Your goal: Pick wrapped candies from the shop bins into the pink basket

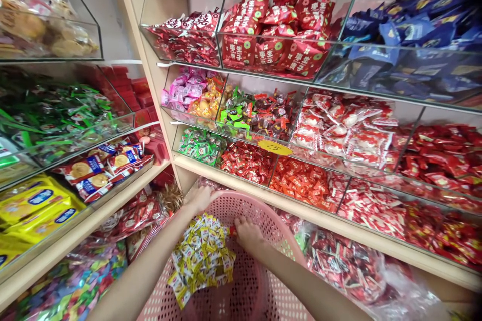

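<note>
A pink perforated plastic basket point(289, 246) tilts toward me below the shelves. My left hand point(199, 198) is closed on its far rim at the upper left. Inside lies a heap of small yellow-and-white wrapped candies point(205, 256), mostly on the basket's left side. My right hand point(248, 234) reaches into the basket, just right of the heap, with its fingers curled. At those fingertips shows a small red thing point(233, 230), too little of it visible to name.
Glass-fronted shelves hold red snack packets point(276, 30), blue packets point(410, 30) and red candies point(248, 161). A yellow price tag point(274, 148) hangs on one front. At left are yellow packs point(37, 205). Bagged candies point(346, 261) lie beneath the shelf ledge, close to the basket.
</note>
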`<state>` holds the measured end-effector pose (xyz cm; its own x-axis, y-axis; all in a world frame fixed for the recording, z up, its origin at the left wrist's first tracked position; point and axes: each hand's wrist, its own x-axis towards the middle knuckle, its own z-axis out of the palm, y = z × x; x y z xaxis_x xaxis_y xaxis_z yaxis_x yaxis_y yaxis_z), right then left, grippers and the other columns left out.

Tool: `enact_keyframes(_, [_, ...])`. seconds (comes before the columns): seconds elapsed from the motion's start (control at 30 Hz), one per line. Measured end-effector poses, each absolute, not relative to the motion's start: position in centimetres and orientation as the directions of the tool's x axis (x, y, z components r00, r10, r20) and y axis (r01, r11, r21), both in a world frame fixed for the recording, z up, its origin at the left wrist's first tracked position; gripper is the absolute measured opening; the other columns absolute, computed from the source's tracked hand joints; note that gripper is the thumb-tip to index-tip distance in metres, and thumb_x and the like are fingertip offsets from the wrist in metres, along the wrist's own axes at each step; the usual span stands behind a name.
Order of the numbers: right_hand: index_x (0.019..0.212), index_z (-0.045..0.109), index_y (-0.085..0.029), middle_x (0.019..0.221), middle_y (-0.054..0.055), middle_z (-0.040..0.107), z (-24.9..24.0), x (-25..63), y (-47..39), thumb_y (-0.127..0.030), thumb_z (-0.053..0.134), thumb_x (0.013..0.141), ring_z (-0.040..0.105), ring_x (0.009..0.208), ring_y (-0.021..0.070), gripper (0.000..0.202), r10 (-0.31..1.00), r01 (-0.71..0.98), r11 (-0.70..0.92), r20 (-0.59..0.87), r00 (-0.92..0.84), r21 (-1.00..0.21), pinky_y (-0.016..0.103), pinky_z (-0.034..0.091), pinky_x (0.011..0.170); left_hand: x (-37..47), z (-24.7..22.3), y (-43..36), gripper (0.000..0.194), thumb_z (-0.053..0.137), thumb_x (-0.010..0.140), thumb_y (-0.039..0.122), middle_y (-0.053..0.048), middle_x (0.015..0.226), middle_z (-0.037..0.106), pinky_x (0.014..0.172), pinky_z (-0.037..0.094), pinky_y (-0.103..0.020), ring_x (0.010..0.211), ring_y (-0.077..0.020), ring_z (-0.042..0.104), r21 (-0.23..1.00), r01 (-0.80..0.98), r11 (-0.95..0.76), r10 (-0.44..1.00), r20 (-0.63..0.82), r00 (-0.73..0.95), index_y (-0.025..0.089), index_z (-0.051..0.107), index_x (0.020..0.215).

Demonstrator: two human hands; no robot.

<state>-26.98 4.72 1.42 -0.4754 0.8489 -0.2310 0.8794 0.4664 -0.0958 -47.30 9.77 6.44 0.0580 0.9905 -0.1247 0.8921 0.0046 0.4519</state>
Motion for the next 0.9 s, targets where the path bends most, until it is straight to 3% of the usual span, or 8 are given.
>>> enact_keyframes(0.1, [0.118,0.045,-0.019,0.113,0.014,0.051,1.6,-26.7,4.2,-0.027,0.059,0.075,0.049,0.104,0.0289,0.046,0.837,0.873,0.481,-0.254,-0.485,-0.08,0.04,0.047,0.075,-45.3,7.5,8.1,0.04,0.033,0.087,0.043,-0.013,0.114,0.054,0.087,0.037,-0.036,0.105,-0.0252,0.047,0.207,0.97,-0.126,0.983,0.158,0.094,0.017,0.055,0.108])
enact_keyframes(0.17, [0.12,0.044,-0.021,0.116,0.013,0.049,1.7,-26.5,4.0,-0.031,0.062,0.073,0.046,0.108,0.0289,0.052,0.823,0.865,0.496,-0.275,-0.497,-0.078,0.041,0.046,0.078,-43.7,7.8,6.9,0.034,0.029,0.089,0.03,-0.011,0.111,0.053,0.091,0.034,-0.036,0.106,-0.0228,0.045,0.104,0.962,-0.253,0.949,0.221,0.226,0.017,0.056,0.105])
enact_keyframes(0.23, [0.116,0.047,-0.021,0.115,0.012,0.05,1.6,-26.3,3.9,-0.028,0.062,0.073,0.046,0.109,0.0276,0.046,0.816,0.866,0.493,-0.301,-0.494,-0.085,0.04,0.044,0.082,-42.2,7.6,5.8,0.03,0.031,0.088,0.026,-0.009,0.099,0.056,0.089,0.035,-0.033,0.097,-0.0195,0.048,0.09,0.901,-0.425,0.901,0.133,0.413,0.017,0.059,0.094])
enact_keyframes(0.37, [0.114,0.049,-0.02,0.115,0.012,0.049,1.3,-25.7,3.7,-0.031,0.064,0.072,0.044,0.11,0.0282,0.046,0.812,0.869,0.483,-0.317,-0.491,-0.109,0.04,0.04,0.086,-40.6,5.7,4.5,0.026,0.035,0.086,0.027,-0.007,0.095,0.057,0.087,0.037,-0.033,0.097,-0.0191,0.048,0.102,0.831,-0.547,0.837,0.035,0.547,0.019,0.061,0.087])
enact_keyframes(0.53, [0.123,0.042,-0.022,0.119,0.011,0.043,0.8,-24.7,3.6,-0.042,0.065,0.067,0.045,0.11,0.0292,0.063,0.779,0.85,0.497,-0.34,-0.526,-0.176,0.041,0.04,0.086,-40.8,3.2,4.0,0.024,0.043,0.081,0.024,-0.009,0.098,0.061,0.084,0.04,-0.035,0.096,-0.0207,0.053,0.108,0.821,-0.561,0.809,-0.138,0.571,0.019,0.063,0.092])
enact_keyframes(0.7, [0.114,0.047,-0.023,0.113,0.008,0.046,0.5,-24.5,3.5,-0.031,0.053,0.077,0.053,0.099,0.0232,0.038,0.803,0.856,0.461,-0.301,-0.514,-0.233,0.035,0.043,0.081,-41.0,2.6,3.9,0.025,0.045,0.077,0.023,-0.011,0.092,0.064,0.081,0.043,-0.036,0.094,-0.0233,0.055,0.066,0.835,-0.546,0.811,-0.211,0.546,0.017,0.064,0.092])
enact_keyframes(0.9, [0.111,0.049,-0.022,0.112,0.009,0.048,0.8,-25.8,3.1,-0.03,0.051,0.08,0.052,0.101,0.0235,0.032,0.83,0.865,0.472,-0.243,-0.501,-0.173,0.033,0.045,0.077,-40.8,2.7,3.8,0.024,0.044,0.077,0.02,-0.011,0.092,0.065,0.082,0.042,-0.035,0.093,-0.022,0.056,0.059,0.842,-0.536,0.82,-0.201,0.536,0.017,0.065,0.088])
